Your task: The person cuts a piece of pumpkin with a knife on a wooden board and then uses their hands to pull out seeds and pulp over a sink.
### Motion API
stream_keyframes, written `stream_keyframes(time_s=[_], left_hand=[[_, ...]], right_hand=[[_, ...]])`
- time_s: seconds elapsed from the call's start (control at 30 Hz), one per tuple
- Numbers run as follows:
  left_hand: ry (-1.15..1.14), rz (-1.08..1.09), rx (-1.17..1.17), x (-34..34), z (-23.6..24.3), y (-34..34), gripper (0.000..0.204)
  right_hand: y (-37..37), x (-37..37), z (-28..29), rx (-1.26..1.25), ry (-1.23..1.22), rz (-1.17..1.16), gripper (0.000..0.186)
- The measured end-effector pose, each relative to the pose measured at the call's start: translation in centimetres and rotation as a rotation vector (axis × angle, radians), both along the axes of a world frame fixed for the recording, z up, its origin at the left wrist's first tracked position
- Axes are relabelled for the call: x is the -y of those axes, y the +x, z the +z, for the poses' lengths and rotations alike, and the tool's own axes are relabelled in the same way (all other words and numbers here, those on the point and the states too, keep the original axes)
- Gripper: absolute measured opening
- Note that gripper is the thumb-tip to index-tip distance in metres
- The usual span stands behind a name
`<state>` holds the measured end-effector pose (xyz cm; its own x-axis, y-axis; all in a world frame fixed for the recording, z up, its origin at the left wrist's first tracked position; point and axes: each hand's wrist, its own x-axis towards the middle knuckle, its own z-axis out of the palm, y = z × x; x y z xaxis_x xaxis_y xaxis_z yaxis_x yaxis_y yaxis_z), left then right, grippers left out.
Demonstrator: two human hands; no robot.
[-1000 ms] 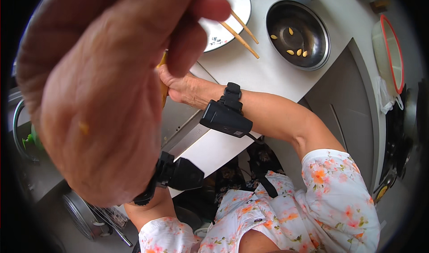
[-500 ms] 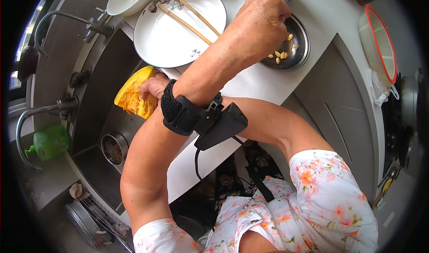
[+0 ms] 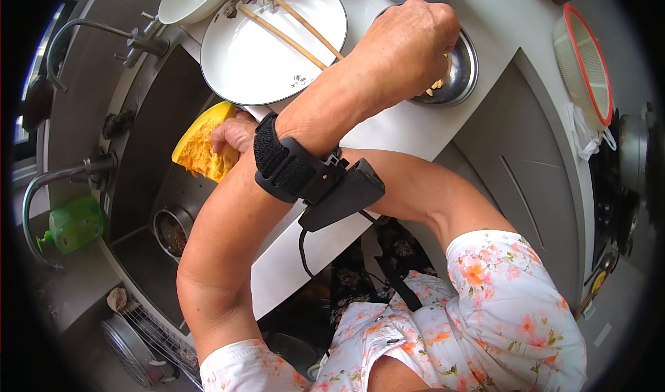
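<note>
My arms cross, with my left forearm passing over my right. My left hand (image 3: 419, 35) is closed, back up, over the edge of a round metal bowl (image 3: 470, 65). Its fingertips are turned away, so what they hold, if anything, is hidden. A few pale seeds (image 3: 434, 87) lie in the bowl, partly covered by the hand. My right hand (image 3: 237, 133) reaches out from under the left forearm and grips a wedge of pumpkin (image 3: 201, 143) over the sink. The wedge has yellow skin and stringy orange flesh. A black strap with a device (image 3: 312, 174) circles my left forearm.
A white plate (image 3: 235, 59) with two chopsticks (image 3: 284, 39) stands beyond my left forearm, beside a white bowl (image 3: 190, 1). The sink (image 3: 138, 205) holds a small metal cup (image 3: 172, 231). Taps (image 3: 97, 162), a green bottle (image 3: 76, 224) and a red-rimmed strainer (image 3: 585, 66) stand around.
My left hand has shifted a little right and down over the metal bowl, covering more seeds. My right hand still holds the pumpkin wedge, and the whole view has slid slightly.
</note>
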<state>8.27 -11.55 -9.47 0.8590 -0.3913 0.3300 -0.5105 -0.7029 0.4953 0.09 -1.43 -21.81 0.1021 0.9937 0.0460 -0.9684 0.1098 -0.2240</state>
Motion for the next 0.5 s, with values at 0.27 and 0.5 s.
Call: stream_keyframes(time_s=[0.27, 0.5], left_hand=[[-0.003, 0.066, -0.081, -1.1, 0.3, 0.2, 0.013], [0.15, 0.265, 0.198, -1.4, 0.4, 0.8, 0.016]], right_hand=[[-0.3, 1.1, 0.7, -0.199, 0.179, 0.1, 0.027], [0.8, 2.7, 4.2, 0.157, -0.291, -0.049, 0.046]])
